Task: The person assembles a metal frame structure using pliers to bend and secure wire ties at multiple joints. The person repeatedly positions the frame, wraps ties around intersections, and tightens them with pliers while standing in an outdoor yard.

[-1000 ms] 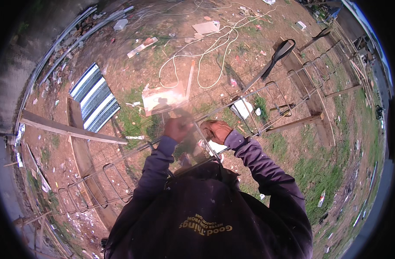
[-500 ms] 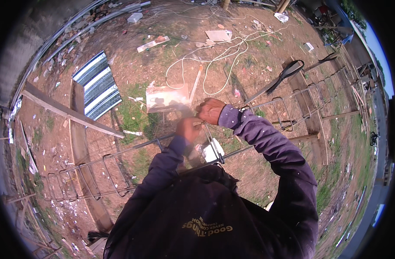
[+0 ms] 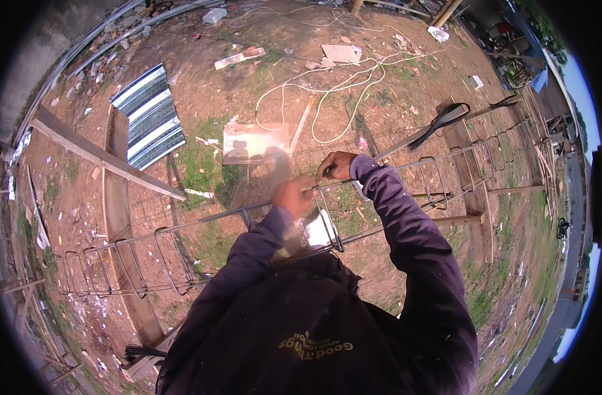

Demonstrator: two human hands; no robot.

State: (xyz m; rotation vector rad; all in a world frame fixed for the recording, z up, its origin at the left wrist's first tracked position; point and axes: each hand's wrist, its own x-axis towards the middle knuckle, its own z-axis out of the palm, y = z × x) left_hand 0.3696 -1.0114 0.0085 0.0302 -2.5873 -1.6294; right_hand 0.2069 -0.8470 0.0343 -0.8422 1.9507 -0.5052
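A long cage of steel rebar, with bent stirrups along it, crosses in front of my body. At the corner where one stirrup meets the far long bar, my two hands come close together. My left hand is closed, its fingertips pinched at this joint. Just right of it and slightly farther off, my right hand is bent down with its fingers pinched at the same spot. Anything thin between the fingers is too small to make out. A white object shows below, through the cage.
Wooden planks lie under the cage on both sides, and a beam slants at left. Beyond are a corrugated metal sheet, a flat board and a loose pale cable. Black ties hang over a bar at right.
My right hand has shifted a little to the right and opened a small gap from my left hand. The left hand stays at the joint. The view has tilted slightly.
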